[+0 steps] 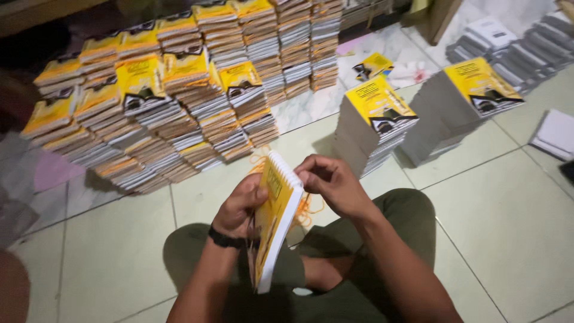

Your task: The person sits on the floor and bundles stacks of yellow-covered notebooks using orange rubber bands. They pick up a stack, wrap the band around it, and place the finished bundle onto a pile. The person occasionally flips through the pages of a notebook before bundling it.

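head view | pale green tiled floor (514,227) bears rows of bundled yellow-covered booklets (179,101), stacked for easy reach | thin yellow-covered white-paged booklet bundle (276,221) held upright over the lap, edge exposed | left hand (239,206) clasps its cover to steady it | right hand (332,182) pinches at its top edge, beside orange rubber bands (310,206)

- Booklet stack (276,221) in the hands: paper, with a glossy yellow cover and matt white page edges.
- Orange rubber bands (308,206): thin, stretchy loops.
- Floor (508,221): smooth pale tiles with a slight sheen.
- Trousers (406,209): matt olive cloth.
- Wristband (224,239): matt black.
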